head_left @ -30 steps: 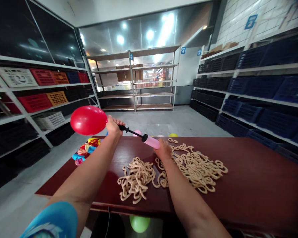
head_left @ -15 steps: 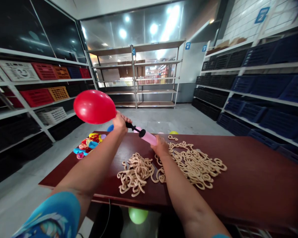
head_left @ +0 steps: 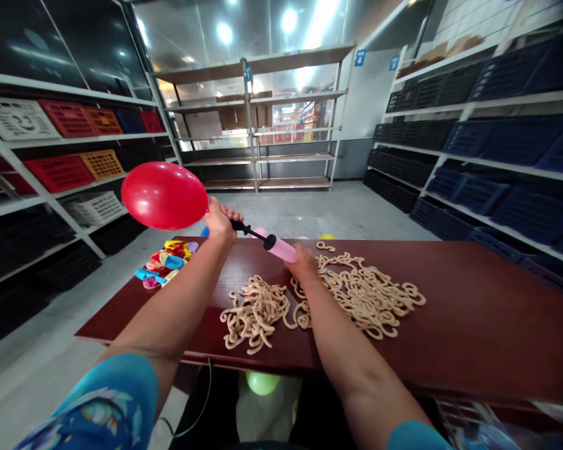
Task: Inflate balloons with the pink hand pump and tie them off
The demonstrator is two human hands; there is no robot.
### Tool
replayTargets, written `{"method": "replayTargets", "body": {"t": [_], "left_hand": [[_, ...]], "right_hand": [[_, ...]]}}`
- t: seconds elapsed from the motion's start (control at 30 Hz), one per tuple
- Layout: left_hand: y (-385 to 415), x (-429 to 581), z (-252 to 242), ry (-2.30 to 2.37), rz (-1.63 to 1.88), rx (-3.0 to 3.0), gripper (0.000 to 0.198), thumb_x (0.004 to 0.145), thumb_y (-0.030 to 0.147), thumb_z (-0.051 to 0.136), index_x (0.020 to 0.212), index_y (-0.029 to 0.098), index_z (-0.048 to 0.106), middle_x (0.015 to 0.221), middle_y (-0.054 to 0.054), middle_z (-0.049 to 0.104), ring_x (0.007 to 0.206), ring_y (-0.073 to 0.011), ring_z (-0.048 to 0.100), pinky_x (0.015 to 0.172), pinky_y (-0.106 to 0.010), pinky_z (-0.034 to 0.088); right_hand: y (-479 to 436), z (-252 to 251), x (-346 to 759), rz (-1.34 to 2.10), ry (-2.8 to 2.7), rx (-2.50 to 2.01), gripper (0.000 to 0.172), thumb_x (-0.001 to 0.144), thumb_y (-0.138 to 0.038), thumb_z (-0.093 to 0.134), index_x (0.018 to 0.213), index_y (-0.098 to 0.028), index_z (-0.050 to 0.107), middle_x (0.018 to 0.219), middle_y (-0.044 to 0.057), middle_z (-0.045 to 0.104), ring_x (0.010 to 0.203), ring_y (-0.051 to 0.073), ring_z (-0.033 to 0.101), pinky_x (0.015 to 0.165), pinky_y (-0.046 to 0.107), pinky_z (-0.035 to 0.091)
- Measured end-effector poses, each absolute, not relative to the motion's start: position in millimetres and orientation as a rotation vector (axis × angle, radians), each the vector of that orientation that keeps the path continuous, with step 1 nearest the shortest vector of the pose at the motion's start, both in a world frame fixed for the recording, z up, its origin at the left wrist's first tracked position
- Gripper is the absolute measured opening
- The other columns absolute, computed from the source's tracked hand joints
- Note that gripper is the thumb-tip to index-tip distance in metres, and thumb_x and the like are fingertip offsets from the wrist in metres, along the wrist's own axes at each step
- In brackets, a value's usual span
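My left hand (head_left: 218, 222) is closed round the neck of a red inflated balloon (head_left: 164, 195) and the black nozzle of a pink hand pump (head_left: 280, 249), held above the far left part of the dark red table (head_left: 473, 325). My right hand (head_left: 304, 264) grips the pink pump body just over the table. Two heaps of beige curly pieces (head_left: 258, 310) lie under and beside my right arm.
A pile of flat coloured balloons (head_left: 165, 262) lies at the table's left end. A green balloon (head_left: 261, 382) sits on the floor under the table. Shelves with red, orange and white crates (head_left: 56, 172) line the left, dark blue crates (head_left: 507, 144) the right.
The pump has been worked in and out between my hands, and the red balloon has grown larger. The view has tilted slightly, so hands and balloon sit higher in it.
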State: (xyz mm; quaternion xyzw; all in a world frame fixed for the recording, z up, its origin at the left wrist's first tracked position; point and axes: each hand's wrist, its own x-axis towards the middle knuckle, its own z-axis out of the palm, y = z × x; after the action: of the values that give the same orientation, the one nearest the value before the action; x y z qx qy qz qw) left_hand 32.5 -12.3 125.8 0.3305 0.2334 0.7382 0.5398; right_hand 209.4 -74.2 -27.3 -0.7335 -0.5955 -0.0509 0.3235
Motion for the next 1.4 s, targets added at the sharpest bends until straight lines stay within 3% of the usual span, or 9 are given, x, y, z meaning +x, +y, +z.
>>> {"method": "replayTargets", "body": {"t": [0.2, 0.47, 0.67, 1.1, 1.4], "left_hand": [[-28, 67, 85, 0.601, 1.670, 0.690, 0.048, 0.081, 0.050, 0.043, 0.050, 0.021, 0.020, 0.036, 0.006, 0.024, 0.029, -0.0090, 0.032, 0.035, -0.024, 0.033], [-14, 25, 135, 0.612, 1.684, 0.736, 0.050, 0.076, 0.055, 0.048, 0.051, 0.021, 0.022, 0.036, 0.006, 0.025, 0.030, -0.0091, 0.034, 0.037, -0.025, 0.036], [-11, -11, 178, 0.532, 1.751, 0.777, 0.046, 0.077, 0.049, 0.050, 0.053, 0.021, 0.022, 0.039, 0.006, 0.025, 0.032, -0.0083, 0.033, 0.037, -0.024, 0.035], [-35, 78, 105, 0.553, 1.626, 0.759, 0.053, 0.080, 0.052, 0.045, 0.046, 0.020, 0.020, 0.034, 0.005, 0.024, 0.028, -0.0092, 0.032, 0.033, -0.025, 0.031], [-25, 25, 146, 0.557, 1.705, 0.772, 0.051, 0.076, 0.055, 0.049, 0.050, 0.021, 0.022, 0.037, 0.006, 0.025, 0.031, -0.0095, 0.034, 0.037, -0.026, 0.036]], "right_hand": [[-76, -25, 203, -0.124, -1.624, -1.920, 0.036, 0.067, -0.030, 0.063, 0.100, -0.020, 0.051, 0.091, 0.004, 0.059, 0.085, 0.020, 0.052, 0.069, 0.027, 0.036], [-72, -25, 199, -0.165, -1.597, -1.843, 0.037, 0.068, -0.027, 0.061, 0.103, -0.019, 0.053, 0.091, 0.005, 0.060, 0.086, 0.020, 0.054, 0.070, 0.027, 0.038], [-75, -23, 199, -0.191, -1.560, -1.787, 0.035, 0.067, -0.024, 0.060, 0.101, -0.019, 0.053, 0.092, 0.006, 0.060, 0.087, 0.021, 0.054, 0.070, 0.027, 0.039], [-82, -16, 201, -0.148, -1.543, -1.825, 0.035, 0.065, -0.024, 0.062, 0.098, -0.017, 0.053, 0.090, 0.005, 0.059, 0.086, 0.020, 0.054, 0.067, 0.026, 0.039], [-77, -18, 202, -0.181, -1.575, -1.745, 0.038, 0.066, -0.023, 0.059, 0.103, -0.018, 0.053, 0.095, 0.005, 0.060, 0.090, 0.021, 0.053, 0.070, 0.027, 0.040]]}}
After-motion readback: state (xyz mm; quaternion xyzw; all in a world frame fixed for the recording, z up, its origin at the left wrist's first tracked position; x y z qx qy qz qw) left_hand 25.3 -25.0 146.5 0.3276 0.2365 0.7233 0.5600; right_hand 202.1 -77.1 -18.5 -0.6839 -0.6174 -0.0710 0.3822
